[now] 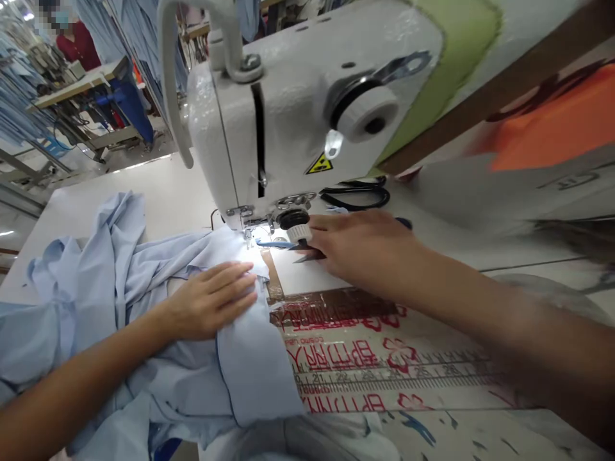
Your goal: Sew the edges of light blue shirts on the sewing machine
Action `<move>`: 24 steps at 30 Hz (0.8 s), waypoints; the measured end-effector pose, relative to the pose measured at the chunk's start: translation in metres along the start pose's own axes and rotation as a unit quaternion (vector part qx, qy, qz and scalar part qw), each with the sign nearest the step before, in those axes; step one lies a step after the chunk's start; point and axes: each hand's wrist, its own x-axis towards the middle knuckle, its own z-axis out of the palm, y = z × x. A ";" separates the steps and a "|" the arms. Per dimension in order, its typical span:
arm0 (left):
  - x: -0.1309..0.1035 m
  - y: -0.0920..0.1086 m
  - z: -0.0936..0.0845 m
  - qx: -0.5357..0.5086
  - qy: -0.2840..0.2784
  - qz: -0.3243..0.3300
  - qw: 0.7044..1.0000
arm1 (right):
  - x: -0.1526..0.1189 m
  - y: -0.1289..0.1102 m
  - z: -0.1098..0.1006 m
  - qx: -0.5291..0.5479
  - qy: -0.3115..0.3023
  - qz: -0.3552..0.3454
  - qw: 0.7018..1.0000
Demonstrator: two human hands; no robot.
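Observation:
My left hand (211, 301) lies flat, fingers stretched out, on a light blue piece of fabric (262, 365) left of the needle. The cloth runs under the presser foot (248, 238) of a white sewing machine (298, 121). My right hand (365, 246) is closed around a pair of scissors (310, 257), whose dark blades point left from under the fingers. A narrow blue strip (276, 244) stretches from the presser foot towards the blades. Whether the blades touch it I cannot tell. Most of the scissors' handle is hidden by the hand.
A ruler (375, 378) and red-printed tape cover the table's front part. Black looped handles (360, 193) lie behind my right hand. An orange cloth (557, 118) is at the right. A person in red (81, 46) is at the far left, among hanging blue garments.

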 end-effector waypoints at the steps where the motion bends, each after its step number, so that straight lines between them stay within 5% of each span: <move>1: 0.001 0.004 -0.003 0.024 -0.002 0.025 0.999 | -0.001 -0.005 0.000 0.005 -0.013 -0.028 1.000; 4: 0.003 0.010 -0.009 0.043 0.003 0.076 0.996 | 0.000 -0.020 0.004 0.025 -0.036 -0.115 0.992; 6: 0.003 0.012 -0.010 0.042 0.010 0.082 0.996 | 0.003 -0.026 0.008 0.013 -0.047 -0.105 0.993; 11: 0.008 0.011 0.002 0.041 0.002 -0.029 0.999 | 0.008 -0.027 0.018 0.003 -0.055 -0.049 0.997; 19: 0.001 -0.001 0.003 -0.023 0.027 -0.028 0.999 | 0.004 -0.022 0.032 0.011 0.127 -0.145 0.981; 24: -0.002 -0.004 0.000 -0.033 0.010 -0.015 0.999 | 0.006 -0.025 0.031 0.090 0.136 -0.100 0.982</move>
